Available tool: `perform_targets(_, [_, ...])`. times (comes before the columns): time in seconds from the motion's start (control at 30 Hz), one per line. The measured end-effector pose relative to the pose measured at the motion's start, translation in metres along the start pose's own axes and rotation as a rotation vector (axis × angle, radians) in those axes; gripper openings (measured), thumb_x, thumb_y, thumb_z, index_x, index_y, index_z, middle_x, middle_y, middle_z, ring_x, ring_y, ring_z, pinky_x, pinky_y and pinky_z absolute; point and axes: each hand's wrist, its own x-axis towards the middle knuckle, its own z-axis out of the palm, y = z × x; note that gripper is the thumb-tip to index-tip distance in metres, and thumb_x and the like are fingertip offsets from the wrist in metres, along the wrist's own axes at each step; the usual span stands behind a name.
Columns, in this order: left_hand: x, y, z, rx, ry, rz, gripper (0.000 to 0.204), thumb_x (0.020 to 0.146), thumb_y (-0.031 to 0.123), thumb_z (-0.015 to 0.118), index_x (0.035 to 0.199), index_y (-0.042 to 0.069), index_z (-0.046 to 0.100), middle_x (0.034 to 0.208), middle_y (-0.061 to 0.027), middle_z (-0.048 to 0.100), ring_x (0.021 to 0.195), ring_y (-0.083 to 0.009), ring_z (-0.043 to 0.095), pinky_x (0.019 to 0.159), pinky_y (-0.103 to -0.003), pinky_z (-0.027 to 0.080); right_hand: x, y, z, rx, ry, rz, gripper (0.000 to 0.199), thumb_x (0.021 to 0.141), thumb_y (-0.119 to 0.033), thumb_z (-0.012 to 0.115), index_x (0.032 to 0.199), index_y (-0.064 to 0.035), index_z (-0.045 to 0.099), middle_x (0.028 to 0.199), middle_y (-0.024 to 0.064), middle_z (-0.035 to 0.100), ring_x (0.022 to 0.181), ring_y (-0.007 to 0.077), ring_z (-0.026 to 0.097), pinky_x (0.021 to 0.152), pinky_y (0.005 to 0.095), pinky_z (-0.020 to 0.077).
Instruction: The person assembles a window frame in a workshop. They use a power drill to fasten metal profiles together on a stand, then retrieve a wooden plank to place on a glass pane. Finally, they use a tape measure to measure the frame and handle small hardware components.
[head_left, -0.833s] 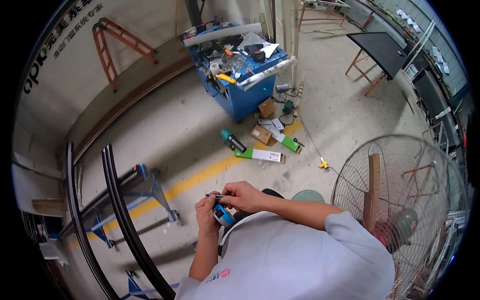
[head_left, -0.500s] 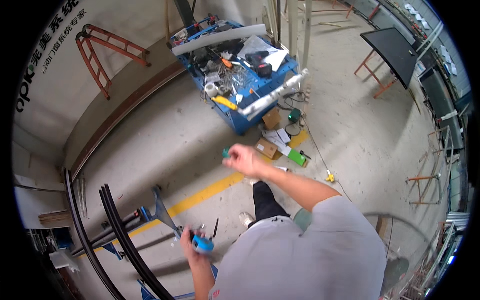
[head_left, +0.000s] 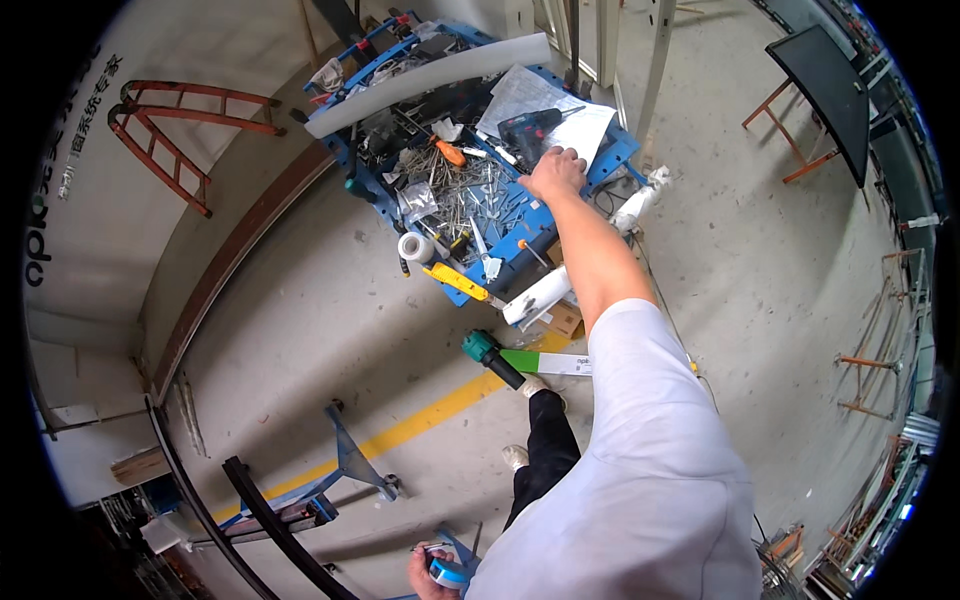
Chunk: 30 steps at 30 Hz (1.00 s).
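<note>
My right hand (head_left: pixel 557 175) reaches over the near right part of a blue tool cart (head_left: pixel 622 150). Its fingers are apart beside a cordless drill (head_left: pixel 528 132) and over a white sheet of paper (head_left: pixel 588 128); no grip on either shows. Low in the picture, my left hand (head_left: pixel 422 578) is closed round a blue tape measure (head_left: pixel 448 573). A thin pale piece also shows at those fingers, too small to name. On the cart lie an orange-handled tool (head_left: pixel 449 152), a heap of loose metal hardware (head_left: pixel 470 190) and a yellow-handled cutter (head_left: pixel 455 280).
A green and black power tool (head_left: pixel 490 357) is by my feet, next to a green and white box (head_left: pixel 545 362). Dark long profiles (head_left: pixel 275 525) and a blue stand (head_left: pixel 350 465) are at the lower left. An orange ladder (head_left: pixel 165 150) leans on the wall; a black-topped table (head_left: pixel 822 95) stands far right.
My right hand has moved up and right, from above the floor to the cart beside the drill. My left hand has shifted lower with the tape measure. The cart appears nearer.
</note>
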Motion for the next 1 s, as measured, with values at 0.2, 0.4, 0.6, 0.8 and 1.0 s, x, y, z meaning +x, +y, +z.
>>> perform_targets(0.2, [0.001,0.012,0.028,0.045,-0.045,0.025,0.02,0.097,0.029,0.061,0.101,0.01,0.063,0.077,-0.0038,0.062,0.072,-0.0165,0.061,0.065,-0.034,0.053,0.009,-0.001,0.004,0.109,0.07,-0.063,0.078,0.077,-0.042,0.081,0.129,0.0093,0.053,0.131,0.0203,0.053,0.121,0.0386,0.049,0.104,0.0412,0.0454])
perform_targets(0.4, [-0.003,0.016,0.055,0.101,-0.031,0.068,0.022,0.097,0.029,0.061,0.099,0.007,0.062,0.076,-0.0045,0.06,0.072,-0.0164,0.059,0.066,-0.035,0.051,-0.036,0.008,0.002,0.086,0.135,-0.424,0.08,0.075,-0.042,0.082,0.129,0.0054,0.047,0.126,0.0202,0.052,0.115,0.0381,0.048,0.101,0.0434,0.0449])
perform_targets(0.6, [0.002,0.019,0.068,0.12,-0.098,0.129,0.026,0.097,0.027,0.059,0.101,0.001,0.06,0.074,-0.0101,0.06,0.069,-0.0212,0.058,0.066,-0.039,0.051,-0.062,-0.01,0.018,-0.024,-0.014,-0.539,0.08,0.075,-0.042,0.082,0.131,0.0035,0.048,0.13,0.0176,0.049,0.123,0.0363,0.045,0.103,0.043,0.0466])
perform_targets(0.8, [0.0,0.031,0.067,0.045,-0.025,0.17,0.018,0.093,0.02,0.063,0.085,0.004,0.062,0.068,-0.0075,0.06,0.06,-0.0194,0.06,0.059,-0.034,0.055,-0.077,-0.037,0.035,-0.387,0.09,-0.748,0.075,0.077,-0.047,0.079,0.131,-0.0019,0.055,0.128,0.0188,0.055,0.125,0.0369,0.048,0.107,0.055,0.0387])
perform_targets(1.0, [-0.014,0.091,0.077,-0.033,-0.009,0.312,0.017,0.093,0.014,0.067,0.089,-0.002,0.065,0.075,-0.0109,0.064,0.063,-0.0215,0.064,0.058,-0.035,0.056,-0.219,-0.092,-0.004,0.347,-0.028,-1.117,0.052,0.083,-0.022,0.078,0.126,-0.0011,0.059,0.12,0.0156,0.062,0.11,0.028,0.059,0.092,0.0436,0.0487])
